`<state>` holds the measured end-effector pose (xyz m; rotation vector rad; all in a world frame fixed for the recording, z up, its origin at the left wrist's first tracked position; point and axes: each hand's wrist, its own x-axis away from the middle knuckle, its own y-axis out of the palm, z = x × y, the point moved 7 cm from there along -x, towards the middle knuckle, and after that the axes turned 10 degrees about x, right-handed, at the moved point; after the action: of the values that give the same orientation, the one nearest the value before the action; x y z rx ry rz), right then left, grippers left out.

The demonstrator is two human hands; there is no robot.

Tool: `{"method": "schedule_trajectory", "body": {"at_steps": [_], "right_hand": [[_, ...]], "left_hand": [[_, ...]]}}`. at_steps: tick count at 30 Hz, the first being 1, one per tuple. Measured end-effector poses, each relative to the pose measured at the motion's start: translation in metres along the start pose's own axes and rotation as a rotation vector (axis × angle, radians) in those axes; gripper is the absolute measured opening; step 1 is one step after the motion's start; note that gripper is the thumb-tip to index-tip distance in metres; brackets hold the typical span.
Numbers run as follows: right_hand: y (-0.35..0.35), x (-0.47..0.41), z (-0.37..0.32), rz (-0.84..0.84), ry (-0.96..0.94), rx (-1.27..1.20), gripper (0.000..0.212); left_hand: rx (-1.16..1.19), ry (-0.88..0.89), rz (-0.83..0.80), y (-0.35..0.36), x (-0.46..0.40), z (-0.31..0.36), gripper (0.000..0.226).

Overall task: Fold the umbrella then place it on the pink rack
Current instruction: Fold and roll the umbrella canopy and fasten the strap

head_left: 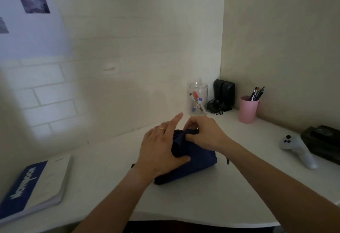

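Observation:
A dark blue folded umbrella [195,166] lies on the white desk [103,161], its length running from near-left to far-right. My left hand [161,146] wraps around its middle, thumb across the cloth, index finger stretched out and a ring on one finger. My right hand [204,133] pinches the dark strap at the umbrella's far end. The far tip is hidden under both hands. No pink rack is in view.
A clear jar of markers [198,100] and a black charger [223,94] stand at the back corner, beside a pink cup of pens [248,109]. A white controller [299,149] and a dark box [323,140] lie at right. A notebook [35,186] lies at left.

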<state>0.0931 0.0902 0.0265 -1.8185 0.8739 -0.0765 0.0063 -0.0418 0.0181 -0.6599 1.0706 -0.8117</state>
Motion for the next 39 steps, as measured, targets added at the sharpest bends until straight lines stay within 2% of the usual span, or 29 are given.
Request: {"method": "schedule_trajectory", "body": {"at_steps": [3, 4, 6, 8, 10, 12, 14, 16, 19, 22, 23, 26, 28, 29, 31, 34, 39], "right_hand": [[-0.016, 0.003, 0.011, -0.021, -0.015, -0.001, 0.010], [-0.022, 0.005, 0.017, -0.035, -0.014, -0.031, 0.010], [-0.036, 0.010, 0.023, -0.038, -0.008, -0.091, 0.008], [-0.046, 0.015, 0.026, -0.031, 0.038, -0.302, 0.001], [-0.047, 0.021, 0.030, -0.056, 0.121, -0.607, 0.014], [-0.041, 0.022, 0.035, -0.070, 0.214, -0.749, 0.028], [-0.037, 0.022, 0.036, -0.076, 0.275, -0.775, 0.032], [-0.038, 0.021, 0.029, -0.077, 0.256, -0.760, 0.034], [-0.037, 0.022, 0.021, -0.124, 0.236, -0.732, 0.045], [-0.028, 0.024, 0.017, -0.165, 0.244, -0.460, 0.026], [-0.024, 0.025, 0.015, -0.181, 0.238, -0.444, 0.027], [-0.012, 0.029, 0.007, -0.251, 0.255, -0.714, 0.022], [-0.006, 0.035, 0.011, -0.285, 0.317, -0.931, 0.037], [-0.006, 0.039, 0.014, -0.287, 0.312, -0.939, 0.038], [-0.005, 0.050, 0.020, -0.293, 0.165, -0.737, 0.024], [0.005, 0.068, 0.026, -0.287, -0.059, -0.323, 0.029], [0.045, 0.085, 0.041, -0.293, -0.215, -0.001, 0.017]], "left_hand": [[0.100, -0.120, 0.078, -0.006, -0.010, -0.028, 0.025], [0.152, -0.138, 0.063, -0.007, -0.011, -0.034, 0.007], [0.183, -0.119, 0.002, -0.004, -0.010, -0.036, 0.015], [0.294, -0.134, -0.013, -0.004, -0.009, -0.036, 0.022], [0.473, -0.192, -0.012, -0.004, -0.010, -0.042, 0.020], [0.552, -0.212, 0.007, -0.004, -0.011, -0.046, 0.018], [0.596, -0.219, 0.020, -0.003, -0.013, -0.049, 0.014], [0.661, -0.225, 0.036, -0.004, -0.014, -0.050, 0.002], [0.745, -0.278, 0.071, -0.006, -0.016, -0.052, 0.015], [0.803, -0.306, 0.088, -0.007, -0.017, -0.049, 0.019], [0.832, -0.313, 0.093, -0.008, -0.017, -0.048, 0.020], [0.896, -0.275, 0.099, -0.015, -0.012, -0.041, 0.028], [0.874, -0.218, 0.072, -0.021, -0.006, -0.033, 0.037], [0.854, -0.190, 0.055, -0.022, -0.002, -0.030, 0.043], [0.832, -0.125, 0.028, -0.023, 0.011, -0.024, 0.055], [0.659, -0.030, -0.029, -0.009, 0.034, -0.019, 0.061], [0.392, -0.039, -0.270, 0.043, 0.069, -0.042, 0.041]]}}
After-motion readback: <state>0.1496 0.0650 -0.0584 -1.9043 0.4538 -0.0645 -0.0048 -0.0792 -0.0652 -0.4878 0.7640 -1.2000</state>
